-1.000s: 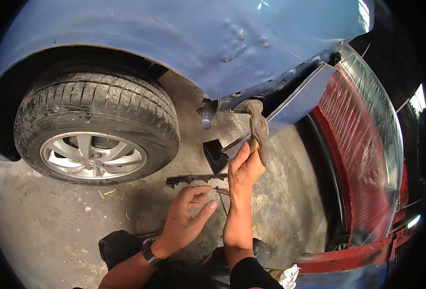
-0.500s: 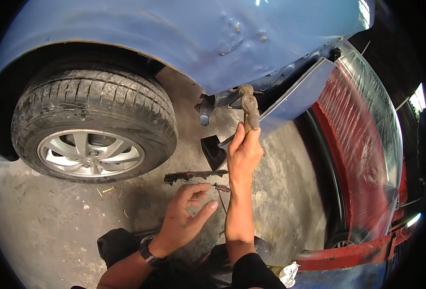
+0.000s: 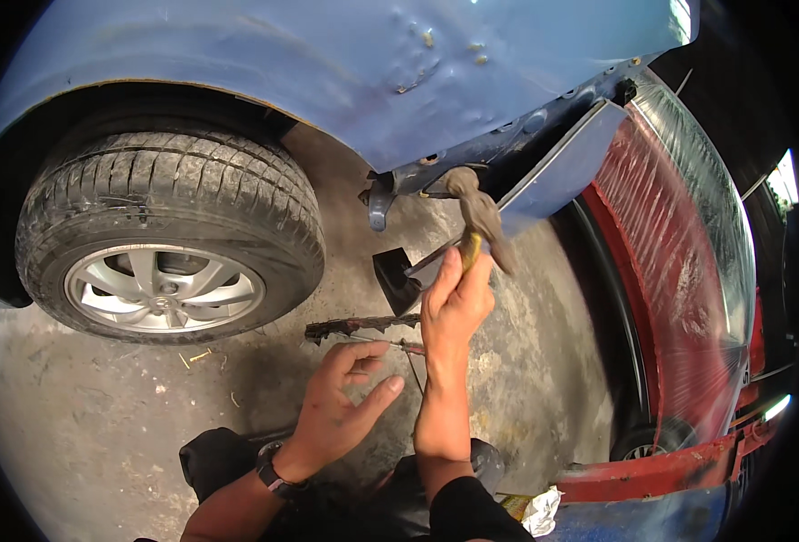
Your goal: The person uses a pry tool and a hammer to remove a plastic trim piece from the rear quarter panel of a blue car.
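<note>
My right hand [image 3: 458, 303] is closed around the handle of a hammer [image 3: 481, 215]. Its worn metal head sits just below the lower corner of a blue car body panel [image 3: 309, 81]; whether they touch I cannot tell. Small dents and bare spots [image 3: 427, 54] mark that panel higher up. Beside the hammer, a loose-hanging blue panel [image 3: 566, 155] slants out from the car. My left hand [image 3: 343, 402], wearing a wristwatch, hovers lower left with nothing in it, fingers slightly bent and thumb apart.
A tyre on a silver wheel [image 3: 169, 244] stands at left under the arch. On the concrete floor lie a black jagged strip [image 3: 354, 327] and a thin tool [image 3: 408, 346]. A black plastic piece [image 3: 394, 282] is beyond. A plastic-covered red car [image 3: 661, 262] stands at right.
The hammer has turned in my right hand, its head now slanting down to the right. My left hand has barely moved, and the view has shifted slightly.
</note>
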### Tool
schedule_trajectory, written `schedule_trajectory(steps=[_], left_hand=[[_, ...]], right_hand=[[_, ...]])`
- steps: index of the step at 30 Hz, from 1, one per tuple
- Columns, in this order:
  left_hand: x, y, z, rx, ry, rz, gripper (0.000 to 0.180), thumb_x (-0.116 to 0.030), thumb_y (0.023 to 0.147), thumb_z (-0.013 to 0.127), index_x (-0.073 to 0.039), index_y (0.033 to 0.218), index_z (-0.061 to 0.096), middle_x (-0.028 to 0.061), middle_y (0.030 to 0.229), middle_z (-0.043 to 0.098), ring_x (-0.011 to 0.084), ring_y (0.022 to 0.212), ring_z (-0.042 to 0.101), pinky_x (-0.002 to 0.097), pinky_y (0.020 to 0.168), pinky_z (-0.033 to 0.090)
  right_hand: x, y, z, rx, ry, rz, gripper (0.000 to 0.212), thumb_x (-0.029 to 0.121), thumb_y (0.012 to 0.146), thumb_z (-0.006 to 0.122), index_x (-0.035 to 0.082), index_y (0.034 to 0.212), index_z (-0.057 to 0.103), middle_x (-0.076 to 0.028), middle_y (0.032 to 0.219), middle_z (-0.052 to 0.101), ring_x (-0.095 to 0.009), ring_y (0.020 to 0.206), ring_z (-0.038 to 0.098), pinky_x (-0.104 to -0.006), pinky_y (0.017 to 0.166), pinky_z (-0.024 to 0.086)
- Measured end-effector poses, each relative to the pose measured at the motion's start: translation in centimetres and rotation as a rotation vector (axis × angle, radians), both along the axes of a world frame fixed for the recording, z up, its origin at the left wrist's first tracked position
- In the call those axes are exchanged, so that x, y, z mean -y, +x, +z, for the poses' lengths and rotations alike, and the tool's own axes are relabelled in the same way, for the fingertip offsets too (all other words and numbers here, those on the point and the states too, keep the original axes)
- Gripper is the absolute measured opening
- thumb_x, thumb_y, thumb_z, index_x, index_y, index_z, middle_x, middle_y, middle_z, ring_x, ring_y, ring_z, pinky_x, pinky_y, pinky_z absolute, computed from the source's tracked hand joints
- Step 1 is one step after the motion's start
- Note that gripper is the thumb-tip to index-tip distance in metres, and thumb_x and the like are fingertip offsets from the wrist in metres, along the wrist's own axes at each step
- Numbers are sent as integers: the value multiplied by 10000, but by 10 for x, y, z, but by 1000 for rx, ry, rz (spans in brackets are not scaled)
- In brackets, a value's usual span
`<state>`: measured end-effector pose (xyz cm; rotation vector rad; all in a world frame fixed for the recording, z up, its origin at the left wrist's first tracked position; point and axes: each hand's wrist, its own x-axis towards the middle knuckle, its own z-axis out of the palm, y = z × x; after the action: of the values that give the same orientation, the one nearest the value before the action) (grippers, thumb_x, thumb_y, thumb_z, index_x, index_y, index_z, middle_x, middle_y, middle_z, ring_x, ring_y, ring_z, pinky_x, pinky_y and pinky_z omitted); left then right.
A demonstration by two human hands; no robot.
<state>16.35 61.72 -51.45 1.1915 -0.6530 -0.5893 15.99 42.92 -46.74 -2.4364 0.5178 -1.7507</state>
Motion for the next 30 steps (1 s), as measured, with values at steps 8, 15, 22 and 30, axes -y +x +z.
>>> schedule_trajectory(steps=[8,15,22,30], left_hand=[[3,5,-3,23,12,-18,429,-173,915,764,3,1274,611,110,1211,638,180,1064,648,322,898,528],[7,14,-11,-45,-7,3,362,-101,950,718,-1,1280,608,52,1191,638,128,1083,615,280,947,497],[12,6,-11,-29,4,11,404,-148,911,770,-1,1254,614,116,1210,650,184,1045,666,315,895,543],[12,6,-7,-21,29,-36,431,-162,907,777,2,1265,601,120,1243,636,186,1056,660,327,913,534]], right_hand=[[-32,-2,7,-92,495,105,205,151,1042,556,2,913,498,-176,619,540,-347,520,538,-416,519,416],[-41,-6,9,107,434,121,199,160,1038,558,-7,945,503,-199,637,539,-387,515,536,-426,511,417],[-40,7,10,-79,466,63,186,155,1040,550,18,932,485,-214,636,564,-436,563,571,-462,509,415],[-42,13,7,-82,432,-12,222,206,1036,571,2,968,515,-238,640,570,-452,576,587,-481,512,421]])
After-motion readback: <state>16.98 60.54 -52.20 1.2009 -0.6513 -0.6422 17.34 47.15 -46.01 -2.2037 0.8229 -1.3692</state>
